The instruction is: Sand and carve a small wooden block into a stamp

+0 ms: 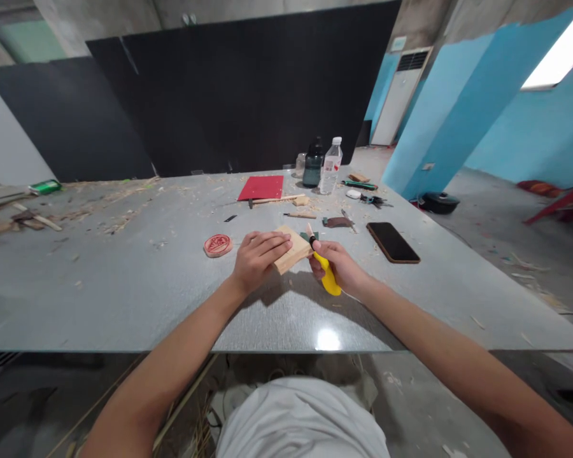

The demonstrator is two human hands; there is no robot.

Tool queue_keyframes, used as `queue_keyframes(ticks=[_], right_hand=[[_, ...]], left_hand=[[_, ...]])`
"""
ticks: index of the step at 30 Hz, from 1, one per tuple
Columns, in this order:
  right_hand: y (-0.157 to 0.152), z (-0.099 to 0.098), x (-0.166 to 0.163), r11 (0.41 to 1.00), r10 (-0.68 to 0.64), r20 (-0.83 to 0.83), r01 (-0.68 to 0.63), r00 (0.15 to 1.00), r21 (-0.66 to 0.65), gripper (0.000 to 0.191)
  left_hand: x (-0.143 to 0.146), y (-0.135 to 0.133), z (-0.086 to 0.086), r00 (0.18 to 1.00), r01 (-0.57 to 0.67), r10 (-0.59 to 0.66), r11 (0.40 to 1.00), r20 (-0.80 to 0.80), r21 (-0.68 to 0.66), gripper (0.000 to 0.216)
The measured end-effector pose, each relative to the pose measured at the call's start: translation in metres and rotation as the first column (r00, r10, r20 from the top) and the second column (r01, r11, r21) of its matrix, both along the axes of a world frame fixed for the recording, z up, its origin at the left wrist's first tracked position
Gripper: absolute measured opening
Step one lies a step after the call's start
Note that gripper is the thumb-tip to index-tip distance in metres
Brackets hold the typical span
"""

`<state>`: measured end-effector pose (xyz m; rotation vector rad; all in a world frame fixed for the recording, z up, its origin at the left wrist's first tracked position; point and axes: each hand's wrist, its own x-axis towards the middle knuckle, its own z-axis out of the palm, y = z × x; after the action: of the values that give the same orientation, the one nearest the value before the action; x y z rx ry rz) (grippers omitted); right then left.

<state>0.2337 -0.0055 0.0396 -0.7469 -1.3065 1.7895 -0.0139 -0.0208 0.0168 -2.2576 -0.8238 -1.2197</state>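
My left hand (262,256) is closed over a pale wooden block (293,254), its fingers lying across the top face. The block is tilted above the grey table. In my right hand (341,264) is a yellow-handled knife (328,280) with a black collar and a short blade pointing up and away from me. The knife is right beside the block's right end; whether its blade touches the wood, I cannot tell. A round wooden piece with a red carved design (218,245) lies left of my left hand. Behind the block is a small dark green piece (309,236).
A phone (393,242) lies to the right. Farther back are a slim carving tool (300,215), a red sheet (261,187), a clear water bottle (332,166), a dark bottle (313,166) and keys (375,201). Wood shavings and scraps (33,219) litter the far left.
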Motion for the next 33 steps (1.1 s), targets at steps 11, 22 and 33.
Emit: queue_keyframes(ticks=[11, 22, 33], right_hand=[[0.001, -0.007, -0.001, 0.999, -0.011, 0.015, 0.01, 1.0, 0.048, 0.053], [0.012, -0.012, -0.002, 0.995, -0.073, -0.097, 0.066, 0.993, -0.072, 0.05], [0.01, -0.011, 0.0, 0.992, -0.083, -0.147, 0.068, 0.986, -0.102, 0.053]], left_hand=[[0.002, -0.006, 0.001, 0.991, -0.133, 0.135, 0.99, 0.024, -0.055, 0.028], [0.01, -0.01, 0.005, 0.994, -0.107, 0.111, 0.987, 0.024, -0.116, 0.049], [0.017, -0.013, 0.009, 0.994, -0.049, 0.059, 0.992, 0.087, -0.119, 0.036]])
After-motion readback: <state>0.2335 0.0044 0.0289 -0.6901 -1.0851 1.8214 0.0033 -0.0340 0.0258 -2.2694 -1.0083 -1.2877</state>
